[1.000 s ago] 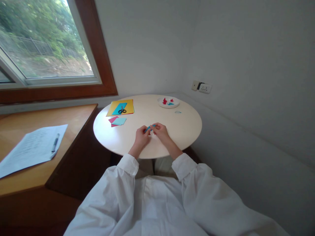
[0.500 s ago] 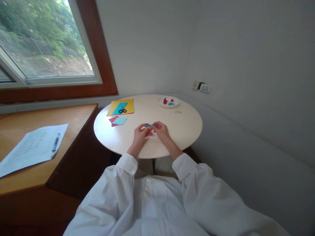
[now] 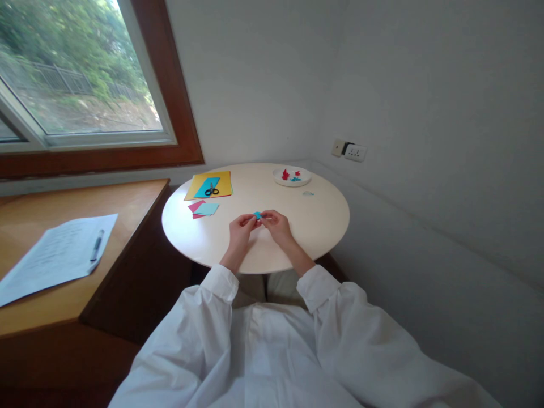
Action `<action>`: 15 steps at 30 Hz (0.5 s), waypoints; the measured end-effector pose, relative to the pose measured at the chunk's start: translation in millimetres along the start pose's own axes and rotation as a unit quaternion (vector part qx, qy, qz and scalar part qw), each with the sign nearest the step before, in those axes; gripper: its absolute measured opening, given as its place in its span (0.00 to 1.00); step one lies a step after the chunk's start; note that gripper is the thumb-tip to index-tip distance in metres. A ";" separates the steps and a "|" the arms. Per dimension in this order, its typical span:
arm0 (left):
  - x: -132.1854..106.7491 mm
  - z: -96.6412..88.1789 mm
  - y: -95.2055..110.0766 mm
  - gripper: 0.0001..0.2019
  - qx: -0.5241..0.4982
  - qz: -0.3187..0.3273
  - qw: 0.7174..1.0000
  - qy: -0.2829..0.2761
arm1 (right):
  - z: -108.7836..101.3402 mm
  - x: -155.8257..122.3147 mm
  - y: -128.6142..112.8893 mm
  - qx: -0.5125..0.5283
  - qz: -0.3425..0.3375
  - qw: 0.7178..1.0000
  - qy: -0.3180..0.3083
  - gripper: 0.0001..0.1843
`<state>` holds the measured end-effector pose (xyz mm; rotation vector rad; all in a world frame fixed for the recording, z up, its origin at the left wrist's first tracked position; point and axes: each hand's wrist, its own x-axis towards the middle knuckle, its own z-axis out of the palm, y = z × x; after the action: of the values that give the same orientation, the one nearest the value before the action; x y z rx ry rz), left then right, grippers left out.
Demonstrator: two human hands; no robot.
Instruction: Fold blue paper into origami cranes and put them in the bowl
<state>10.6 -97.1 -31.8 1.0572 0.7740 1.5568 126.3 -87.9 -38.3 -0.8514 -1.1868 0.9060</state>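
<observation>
A small piece of folded blue paper [image 3: 257, 215] is pinched between my two hands, just above the near half of the round white table [image 3: 297, 249]. My left hand [image 3: 241, 229] closes its thumb and fingertips on the paper's left side. From the right, my right hand [image 3: 277, 224] grips it the same way. Fingers cover much of the paper, so its full shape is hidden. Beyond the hands, to the right, a white plate [image 3: 278, 180] bears small folded red paper pieces [image 3: 285, 174] and a folded blue paper piece [image 3: 295, 179].
At the table's left lie yellow sheets [image 3: 195, 184], a blue sheet [image 3: 203, 188], black-handled scissors [image 3: 211, 191] and pink and pale-blue paper squares [image 3: 207, 209]. A thin pale-blue item [image 3: 308, 194] lies near the plate. A wooden desk [image 3: 140, 198] holds written paper [image 3: 51, 255] and a pen [image 3: 97, 245].
The blue paper has turned and now shows as a more compact shape between the fingertips. Both hands have drawn slightly closer round it; everything else stays put.
</observation>
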 end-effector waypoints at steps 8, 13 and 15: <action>-1.3 1.1 2.2 0.13 0.022 0.005 1.000 -0.012 | 0.1 0.1 3.6 -0.006 -0.016 1.000 0.024 0.14; -2.5 1.8 4.1 0.13 0.033 0.011 0.999 -0.026 | -0.2 0.5 3.2 -0.017 -0.014 0.999 0.039 0.14; -2.7 1.8 4.3 0.13 0.036 0.012 0.999 -0.027 | -0.2 0.5 3.2 -0.019 -0.013 0.999 0.041 0.14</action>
<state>10.7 -100.8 -27.8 1.1615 0.7874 1.5244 126.2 -86.1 -41.0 -0.8936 -1.1440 0.8218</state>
